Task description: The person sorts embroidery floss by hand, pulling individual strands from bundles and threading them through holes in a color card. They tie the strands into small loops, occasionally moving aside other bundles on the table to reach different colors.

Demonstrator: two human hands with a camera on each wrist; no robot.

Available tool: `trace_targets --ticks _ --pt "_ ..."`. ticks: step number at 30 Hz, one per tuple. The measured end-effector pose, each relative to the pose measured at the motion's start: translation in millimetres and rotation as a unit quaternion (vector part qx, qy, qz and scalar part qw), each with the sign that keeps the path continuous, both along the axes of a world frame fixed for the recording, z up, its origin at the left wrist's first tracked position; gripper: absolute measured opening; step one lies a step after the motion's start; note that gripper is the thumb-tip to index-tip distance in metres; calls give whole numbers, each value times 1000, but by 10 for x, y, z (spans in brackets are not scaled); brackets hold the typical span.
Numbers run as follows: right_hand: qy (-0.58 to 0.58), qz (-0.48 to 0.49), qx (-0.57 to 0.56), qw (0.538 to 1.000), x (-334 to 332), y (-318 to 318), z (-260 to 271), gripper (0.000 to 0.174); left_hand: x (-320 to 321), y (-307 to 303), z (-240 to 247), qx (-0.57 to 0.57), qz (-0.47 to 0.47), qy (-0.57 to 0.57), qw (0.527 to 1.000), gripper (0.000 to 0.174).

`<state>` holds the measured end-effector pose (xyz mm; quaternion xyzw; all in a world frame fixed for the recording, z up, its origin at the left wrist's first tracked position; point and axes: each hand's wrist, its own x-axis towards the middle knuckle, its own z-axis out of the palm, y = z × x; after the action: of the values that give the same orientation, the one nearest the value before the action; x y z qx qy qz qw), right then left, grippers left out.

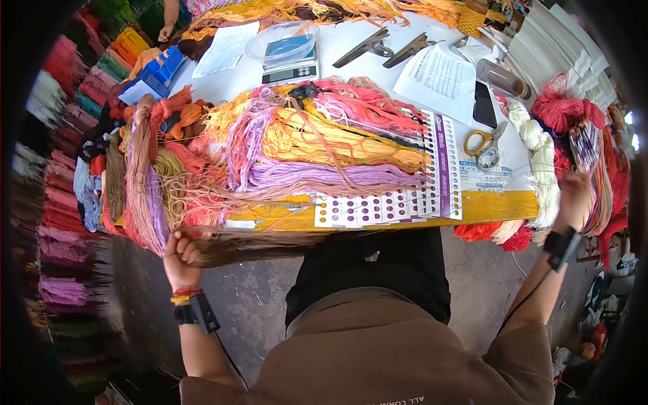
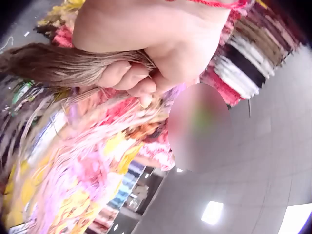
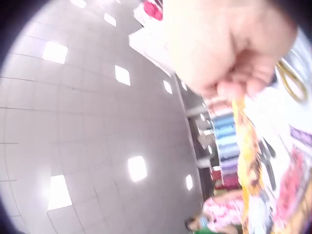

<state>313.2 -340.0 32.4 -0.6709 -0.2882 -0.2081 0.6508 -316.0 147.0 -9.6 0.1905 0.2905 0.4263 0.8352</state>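
Observation:
My left hand grips one end of a dark brown skein of thread at the table's front left corner. In the left wrist view the brown strands run out of the curled fingers. My right hand is raised at the table's right end, beside a white skein and hanging multicoloured skeins. Its fingers are curled in the right wrist view, with no thread showing between them. A large pile of yellow, pink and lilac thread covers the middle of the table.
A punched colour card lies at the front edge near yellow-handled scissors and a phone. Behind are a scale, two large black clips and paper sheets. Another person's hand shows at the far left.

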Motion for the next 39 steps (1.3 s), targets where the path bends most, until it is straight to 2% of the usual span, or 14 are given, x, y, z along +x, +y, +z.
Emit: trace_targets --ticks 1,3,4,5,6,7,9,11,13,17,20,25,34,39 --pt "201 153 335 908 659 -704 41 9 -53 1 22 15 29 4 999 14" --pt "53 -90 271 957 -106 -11 616 18 270 -190 157 41 14 75 996 14" --pt "-22 -127 75 989 -486 435 647 17 485 -288 201 71 -1 145 987 15" --pt "-98 -158 -124 975 -785 824 641 18 658 -332 123 81 -80 153 982 14" --pt "-225 -186 -294 910 -909 1125 520 16 963 -543 189 125 -99 197 967 14" --pt "-8 20 -191 981 -1197 1534 266 17 1165 -633 104 130 -155 219 954 15" --pt "231 315 -79 917 -1798 2175 -236 18 1597 -856 130 165 -230 242 928 21" --pt "204 339 -220 892 -2343 2551 -517 15 1839 -938 28 161 -291 239 912 23" --pt "217 408 -262 847 -2634 2732 -674 11 1955 -976 -16 144 -341 305 877 28" --pt "218 396 -267 851 -2783 2847 -712 9 1991 -941 0 124 -338 296 885 24" --pt "129 373 -314 864 -2760 2887 -684 10 2038 -913 12 142 -355 329 864 21" --pt "36 321 -345 881 -2838 2917 -637 8 2130 -968 36 271 -306 351 842 14" --pt "-24 287 -358 888 -2872 2923 -704 10 2244 -964 -49 241 -295 297 876 8" --pt "-34 281 -365 887 -2875 2928 -697 11 2276 -954 -58 265 -314 304 859 7"
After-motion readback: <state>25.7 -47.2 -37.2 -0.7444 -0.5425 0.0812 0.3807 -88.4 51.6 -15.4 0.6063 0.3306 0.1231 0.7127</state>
